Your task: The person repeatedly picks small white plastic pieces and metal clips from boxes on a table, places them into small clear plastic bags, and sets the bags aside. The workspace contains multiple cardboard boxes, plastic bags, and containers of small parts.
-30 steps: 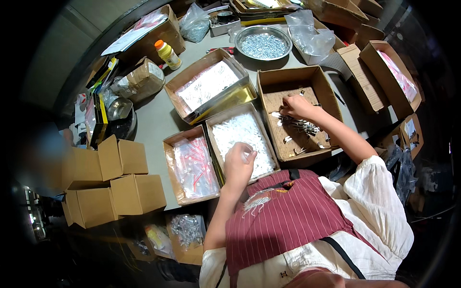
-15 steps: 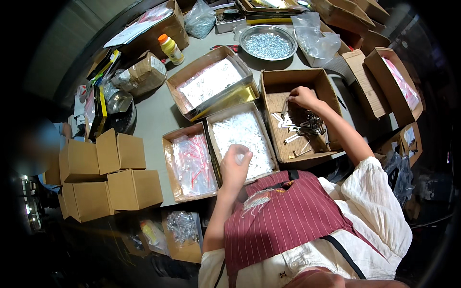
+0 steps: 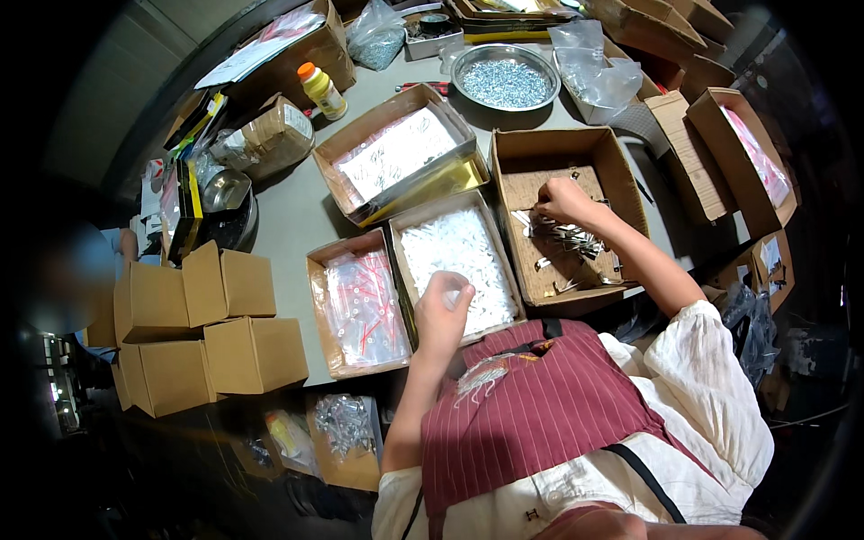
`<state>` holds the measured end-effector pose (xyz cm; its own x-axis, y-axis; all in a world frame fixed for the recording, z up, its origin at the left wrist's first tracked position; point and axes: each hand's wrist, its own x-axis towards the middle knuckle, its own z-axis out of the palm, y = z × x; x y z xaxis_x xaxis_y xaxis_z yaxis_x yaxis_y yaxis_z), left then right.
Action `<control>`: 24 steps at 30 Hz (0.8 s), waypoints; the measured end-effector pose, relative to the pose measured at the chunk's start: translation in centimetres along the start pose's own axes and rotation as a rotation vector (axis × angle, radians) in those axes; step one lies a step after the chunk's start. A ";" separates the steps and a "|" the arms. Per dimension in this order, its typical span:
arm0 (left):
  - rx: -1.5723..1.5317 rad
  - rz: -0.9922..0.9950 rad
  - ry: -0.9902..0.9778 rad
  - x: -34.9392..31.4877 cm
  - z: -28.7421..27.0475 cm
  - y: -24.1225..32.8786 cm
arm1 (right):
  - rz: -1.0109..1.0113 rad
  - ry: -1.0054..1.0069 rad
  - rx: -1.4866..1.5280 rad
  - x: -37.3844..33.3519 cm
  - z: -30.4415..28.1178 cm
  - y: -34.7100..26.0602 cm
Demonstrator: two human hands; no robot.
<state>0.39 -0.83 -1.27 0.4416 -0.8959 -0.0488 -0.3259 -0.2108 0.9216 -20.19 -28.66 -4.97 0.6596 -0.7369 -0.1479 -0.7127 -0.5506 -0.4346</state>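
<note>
My left hand (image 3: 440,310) is closed above the near edge of a box of small white plastic pieces (image 3: 454,261). Its fingers are curled round something small and pale that I cannot make out. Reaching into a brown cardboard box (image 3: 621,193) on the right, my right hand (image 3: 565,200) has its fingers pressed together and pointing down. Its fingertips touch or nearly touch a loose pile of narrow metal pieces (image 3: 576,238), some shiny and some dark. Whether one is between them is hidden.
Left of the white pieces stands a box of clear bags with red strips (image 3: 364,310). Behind are a box with paper (image 3: 396,157), a metal bowl of small shiny parts (image 3: 506,79) and a yellow bottle (image 3: 321,90). Folded cartons (image 3: 198,324) stand left, near a person's arm (image 3: 126,243).
My right hand has come slightly nearer and lower over the metal pieces, and some of them have shifted. My left hand stays in place.
</note>
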 end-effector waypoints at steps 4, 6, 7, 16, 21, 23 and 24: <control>-0.018 0.006 0.037 -0.1 0.5 0.0 | -0.029 -0.006 -0.094 -0.1 1.0 0.0; -0.019 0.015 0.045 -0.1 0.8 0.1 | -0.001 -0.034 -0.098 -0.3 1.2 -0.4; -0.015 0.019 0.046 -0.1 0.8 0.1 | -0.027 -0.045 -0.091 -0.5 1.1 -0.7; 0.061 0.035 -0.019 0.1 1.2 0.8 | -0.103 0.046 -0.098 -1.5 -1.1 -0.7; 0.108 0.155 0.007 0.6 1.9 2.0 | 0.017 -0.055 0.445 -5.2 -9.1 -6.7; 0.124 0.204 -0.020 1.2 2.8 2.6 | -0.016 -0.087 0.501 -7.0 -10.0 -9.7; 0.136 0.228 -0.032 1.5 3.1 3.0 | -0.026 -0.125 0.512 -7.8 -10.2 -11.4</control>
<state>-2.54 -3.98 0.19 0.3183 -0.9376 0.1398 -0.5241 -0.0512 0.8501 -19.68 -20.62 10.24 0.7210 -0.6562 -0.2227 -0.5086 -0.2829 -0.8132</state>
